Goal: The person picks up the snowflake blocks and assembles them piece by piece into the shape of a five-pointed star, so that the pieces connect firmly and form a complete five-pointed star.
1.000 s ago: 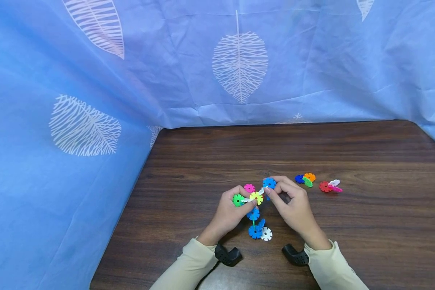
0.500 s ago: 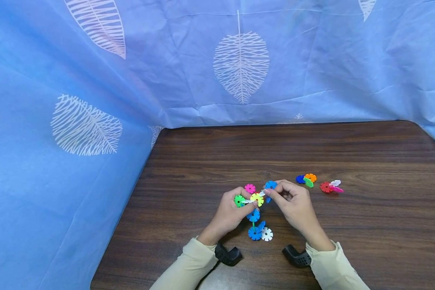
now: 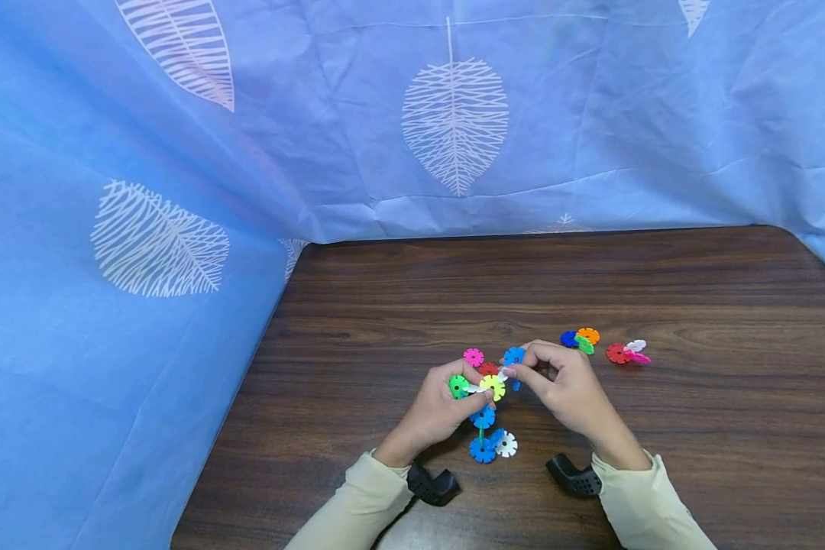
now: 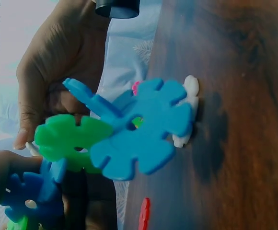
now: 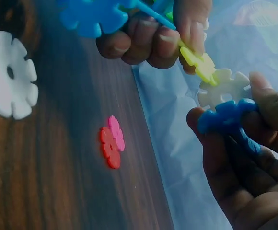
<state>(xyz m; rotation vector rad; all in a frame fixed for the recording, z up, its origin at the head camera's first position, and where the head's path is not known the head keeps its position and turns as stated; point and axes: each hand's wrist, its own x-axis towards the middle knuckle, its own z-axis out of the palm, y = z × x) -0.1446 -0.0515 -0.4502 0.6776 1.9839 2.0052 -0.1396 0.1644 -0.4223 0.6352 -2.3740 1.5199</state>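
Observation:
My left hand (image 3: pixel 431 410) pinches a chain of notched plastic discs at its yellow disc (image 3: pixel 493 381), with a green disc (image 3: pixel 457 381) beside the fingers. Below hang a blue disc (image 3: pixel 483 423) and, lower, another blue disc (image 4: pixel 151 143) and a white disc (image 3: pixel 510 441). My right hand (image 3: pixel 572 386) pinches a white disc (image 5: pixel 212 98) together with a blue disc (image 5: pixel 225 115). In the right wrist view the yellow disc overlaps the rim of that white one, between the two hands. Another blue disc (image 3: pixel 512 354) shows at the right fingertips.
Just beyond the hands lie a pink disc (image 3: pixel 473 357) and a red disc (image 3: pixel 486 368) on the wooden table (image 3: pixel 385 305). Farther right are two joined clusters, one with an orange disc (image 3: pixel 590 334), one with a red disc (image 3: pixel 615 353). A blue leaf-print cloth (image 3: pixel 357 114) hangs behind.
Both hands have come slightly lower in the head view, bringing the disc chain with them. The right wrist has swung outward to the right; both pinches persist.

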